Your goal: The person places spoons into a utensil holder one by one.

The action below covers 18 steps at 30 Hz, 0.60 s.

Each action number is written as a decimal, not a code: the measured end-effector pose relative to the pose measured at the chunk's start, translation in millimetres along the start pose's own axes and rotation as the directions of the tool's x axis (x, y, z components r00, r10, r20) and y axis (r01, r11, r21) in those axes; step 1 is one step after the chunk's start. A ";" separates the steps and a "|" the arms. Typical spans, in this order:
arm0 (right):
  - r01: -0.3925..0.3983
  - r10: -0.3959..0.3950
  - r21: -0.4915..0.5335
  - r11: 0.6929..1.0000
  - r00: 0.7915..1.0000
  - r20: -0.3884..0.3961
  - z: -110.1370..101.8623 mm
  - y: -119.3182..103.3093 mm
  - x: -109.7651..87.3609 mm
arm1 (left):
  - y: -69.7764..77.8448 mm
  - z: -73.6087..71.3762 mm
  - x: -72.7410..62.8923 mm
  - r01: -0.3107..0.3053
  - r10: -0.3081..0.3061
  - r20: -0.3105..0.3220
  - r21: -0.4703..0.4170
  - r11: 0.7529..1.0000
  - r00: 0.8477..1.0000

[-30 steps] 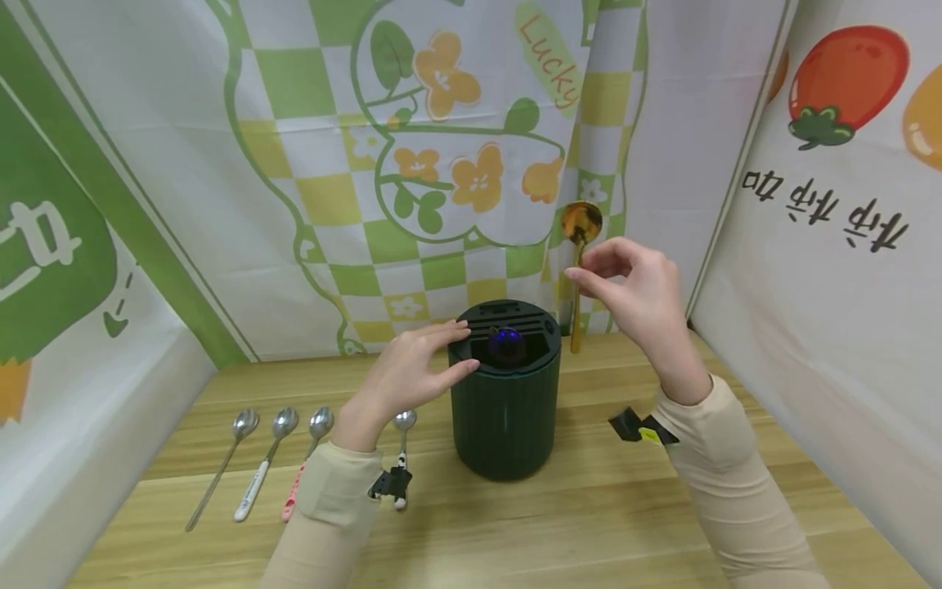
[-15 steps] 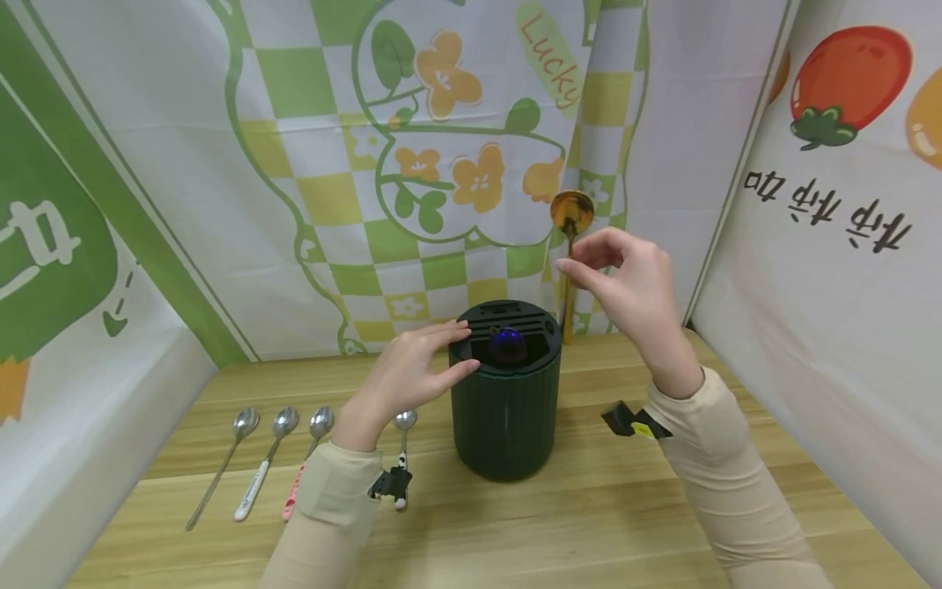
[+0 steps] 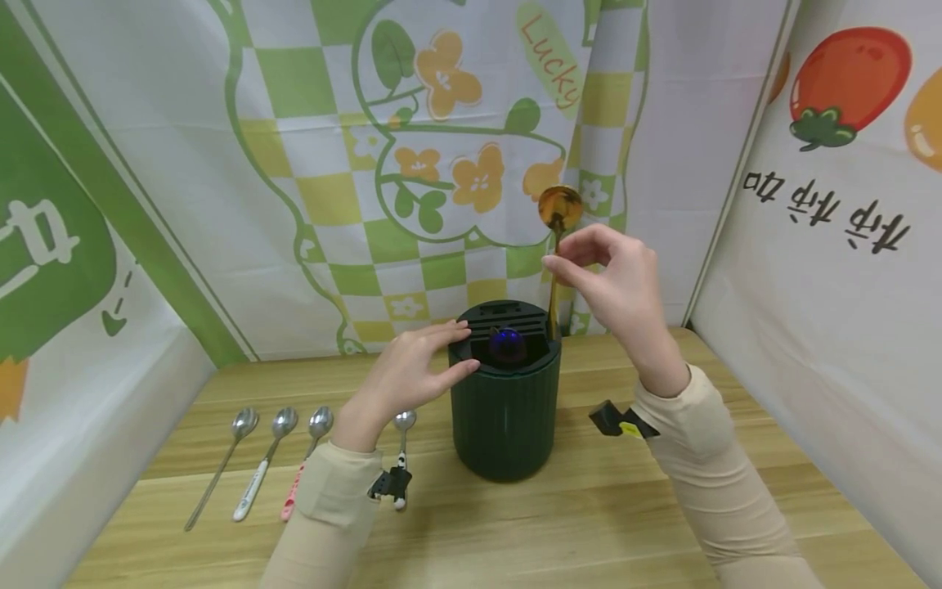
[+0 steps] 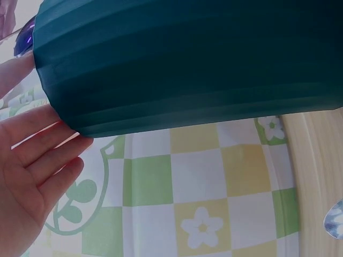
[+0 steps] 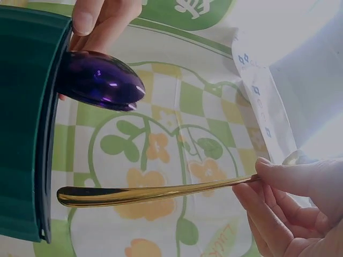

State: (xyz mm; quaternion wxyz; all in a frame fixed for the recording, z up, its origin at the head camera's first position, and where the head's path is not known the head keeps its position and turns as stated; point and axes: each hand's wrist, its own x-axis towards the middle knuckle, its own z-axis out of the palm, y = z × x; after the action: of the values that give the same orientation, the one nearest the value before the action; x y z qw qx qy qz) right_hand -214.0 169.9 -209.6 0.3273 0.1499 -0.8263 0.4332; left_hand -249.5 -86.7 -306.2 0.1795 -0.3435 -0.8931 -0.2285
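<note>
Gold spoon pinched bowl-up in right hand near green container

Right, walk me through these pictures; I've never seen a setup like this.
There is no machine here, just a person's two bare hands. The widest picture comes from a camera on the head, looking forward and down. The other two are taken from the left and right wrists, close to each hand's work.

On the table lie four silver spoons, with a dark green holder standing beside them. Something shiny and purple sticks out of its top. The left hand touches its rim. The right hand pinches a gold spoon, bowl up, its handle's end just short of the holder.
</note>
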 end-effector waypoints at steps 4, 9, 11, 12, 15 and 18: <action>0.006 -0.005 -0.003 1.000 1.000 0.009 4.8 2.4 -0.2 | 0.8 -0.7 0.0 0.010 -0.010 0.009 -0.007 1.000 1.000; 0.005 -0.005 -0.013 1.000 1.000 0.019 10.4 8.1 -0.2 | 1.6 -1.3 -0.4 0.011 -0.011 0.014 -0.008 1.000 1.000; 0.000 0.000 -0.015 1.000 1.000 0.021 12.2 9.9 0.0 | 1.1 -0.9 -0.3 0.009 -0.009 0.013 -0.005 1.000 1.000; -0.002 0.002 -0.016 1.000 1.000 0.022 12.9 10.7 0.2 | 0.8 -0.7 -0.3 0.009 -0.009 0.012 -0.004 1.000 1.000; -0.014 0.014 -0.012 1.000 1.000 0.026 15.0 13.0 0.8 | -0.4 -0.1 -0.1 0.006 -0.006 0.006 -0.002 1.000 1.000; -0.027 0.027 -0.013 1.000 0.999 0.026 17.3 16.4 1.7 | -1.0 0.3 -0.1 0.003 -0.003 0.002 -0.002 1.000 1.000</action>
State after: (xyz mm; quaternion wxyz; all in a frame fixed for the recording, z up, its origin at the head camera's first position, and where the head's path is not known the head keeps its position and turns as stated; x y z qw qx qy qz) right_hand -231.1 165.5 -225.7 0.3118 0.1422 -0.8351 0.4302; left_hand -250.2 -87.3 -306.8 0.1777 -0.3426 -0.8936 -0.2292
